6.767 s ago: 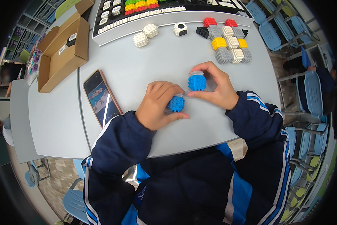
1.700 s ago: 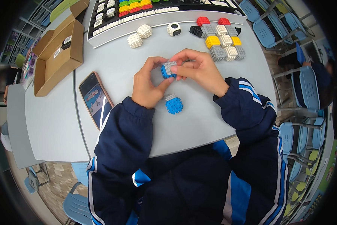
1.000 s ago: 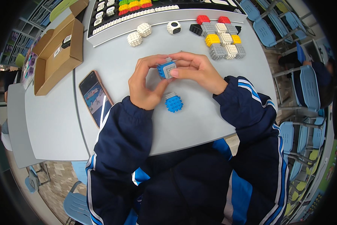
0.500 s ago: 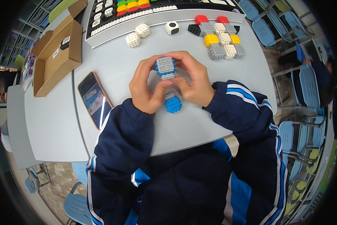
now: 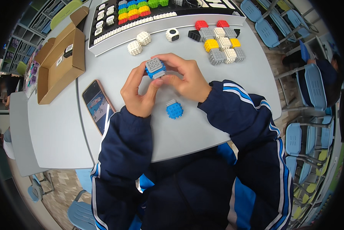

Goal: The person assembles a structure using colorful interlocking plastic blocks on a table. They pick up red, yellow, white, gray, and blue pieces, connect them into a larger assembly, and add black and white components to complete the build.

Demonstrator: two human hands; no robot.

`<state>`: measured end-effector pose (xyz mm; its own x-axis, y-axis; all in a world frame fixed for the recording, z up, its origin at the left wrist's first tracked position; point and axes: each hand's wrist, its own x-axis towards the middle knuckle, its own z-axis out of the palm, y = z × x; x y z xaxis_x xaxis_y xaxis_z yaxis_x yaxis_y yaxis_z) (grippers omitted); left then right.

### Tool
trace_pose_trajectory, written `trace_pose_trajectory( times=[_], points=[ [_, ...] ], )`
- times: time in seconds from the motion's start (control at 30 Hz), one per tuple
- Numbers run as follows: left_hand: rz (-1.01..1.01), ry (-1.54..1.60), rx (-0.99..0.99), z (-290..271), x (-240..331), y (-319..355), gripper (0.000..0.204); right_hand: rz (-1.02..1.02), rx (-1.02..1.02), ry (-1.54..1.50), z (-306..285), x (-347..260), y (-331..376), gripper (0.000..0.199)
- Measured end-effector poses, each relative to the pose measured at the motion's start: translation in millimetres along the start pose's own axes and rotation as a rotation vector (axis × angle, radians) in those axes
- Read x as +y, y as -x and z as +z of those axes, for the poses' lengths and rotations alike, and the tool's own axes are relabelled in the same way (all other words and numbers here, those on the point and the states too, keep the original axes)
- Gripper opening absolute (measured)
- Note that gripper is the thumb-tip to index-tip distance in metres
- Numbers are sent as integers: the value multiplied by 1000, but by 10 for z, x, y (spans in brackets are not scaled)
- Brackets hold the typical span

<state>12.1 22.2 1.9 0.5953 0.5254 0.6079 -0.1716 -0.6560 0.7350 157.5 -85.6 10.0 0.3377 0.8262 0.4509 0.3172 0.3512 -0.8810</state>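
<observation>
Room for moving is left on the grey desk (image 5: pixel 237 88) between the right hand (image 5: pixel 185 80) and the desk's right edge; the near edge is crossed by both dark sleeves (image 5: pixel 126 134). A grey-plated blue cube (image 5: pixel 155 68) is gripped over the desk's middle by the fingers of both hands, its left side being held by the left hand (image 5: pixel 138 92). Nearer the near edge, a second blue cube (image 5: pixel 174 110) is set apart on the surface. Leftward reach is hemmed in by a phone (image 5: pixel 96 105), partly overlapped by the left sleeve, then by an open cardboard box (image 5: pixel 66 82). The far edge is occupied by a long block tray (image 5: pixel 118 43), fronted by paired white studded blocks (image 5: pixel 139 43) and a white-and-black cube (image 5: pixel 172 35). The far right corner is taken up by a multicoloured block cluster (image 5: pixel 224 43).
</observation>
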Motion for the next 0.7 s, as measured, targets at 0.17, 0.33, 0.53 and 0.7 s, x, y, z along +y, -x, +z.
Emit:
trace_pose_trajectory(
  times=[0.17, 0.33, 0.53, 0.7],
  points=[
    [74, -137, -74, -72, 84, -15, 51, 343, -75, -364, -147, -24, 34, 38],
    [54, -195, -91, -141, 14, -14, 49, 428, -151, -382, -191, 50, 9, 36],
    [56, -200, -94, -144, 7, -20, 45, 208, -54, 249, -206, -8, 3, 41],
    [135, -377, -185, -138, -35, -50, 44, -92, -10, 626, -451, 124, -21, 35]
  ],
)
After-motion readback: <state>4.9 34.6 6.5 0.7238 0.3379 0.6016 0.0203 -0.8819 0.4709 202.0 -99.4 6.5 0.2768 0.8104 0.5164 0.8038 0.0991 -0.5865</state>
